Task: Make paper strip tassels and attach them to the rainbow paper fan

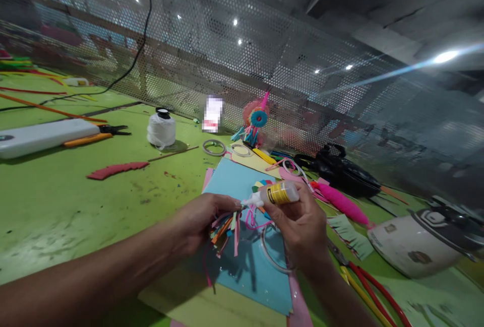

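Note:
My left hand [206, 218] is closed on a tassel of coloured paper strips [225, 231], which hang down in orange, pink, green and brown. In my right hand [302, 226] is a small glue bottle [282, 193] with a yellow label, tilted so its white nozzle meets the top of the tassel near my left fingertips. Whether glue is coming out cannot be seen. Beneath both hands lies a stack of coloured paper with a light blue sheet [242, 276] on top. A pink cord and a tape ring [270, 254] rest on that sheet.
Red-handled scissors [374, 286] and a pale lidded pot [412, 246] stand to the right, near a pink yarn roll [340, 201] and a black bag [340, 171]. A white thread spool [161, 130], pliers [109, 129] and a paper ornament [257, 118] sit farther back before a perforated metal screen.

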